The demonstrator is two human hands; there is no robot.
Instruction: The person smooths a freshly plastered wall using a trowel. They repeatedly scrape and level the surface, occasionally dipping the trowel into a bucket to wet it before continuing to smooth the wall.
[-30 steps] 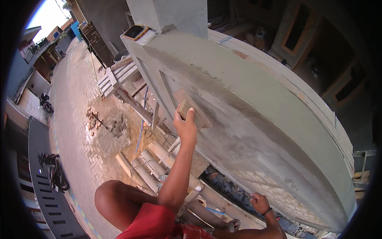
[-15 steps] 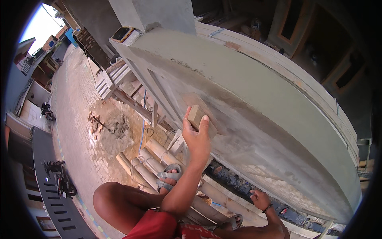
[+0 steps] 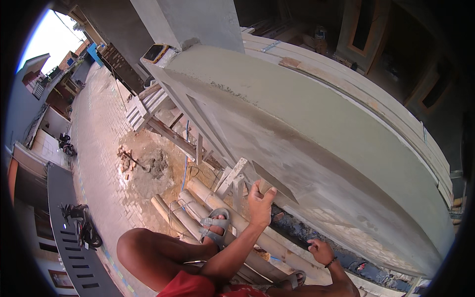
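Note:
My left hand grips a plastering float by its block handle. The float's thin flat board is tilted along the lower part of a grey plastered wall; I cannot tell whether it touches. Smooth, damp-looking plaster covers the wall's broad top, with a rough crumbly patch near its far end. At the lower right, my right hand, with a dark bracelet at its wrist, hangs above a dark ditch with loosely bent fingers. Nothing shows in it.
Bamboo poles lie under my sandalled feet. A dark ditch runs along the wall's foot. Beyond the poles stand a wooden trestle and a mortar heap. A black-and-yellow device rests by the pillar.
My left hand has brought the float down and toward me, from the middle of the wall face to its lower part. My right hand stays about where it was.

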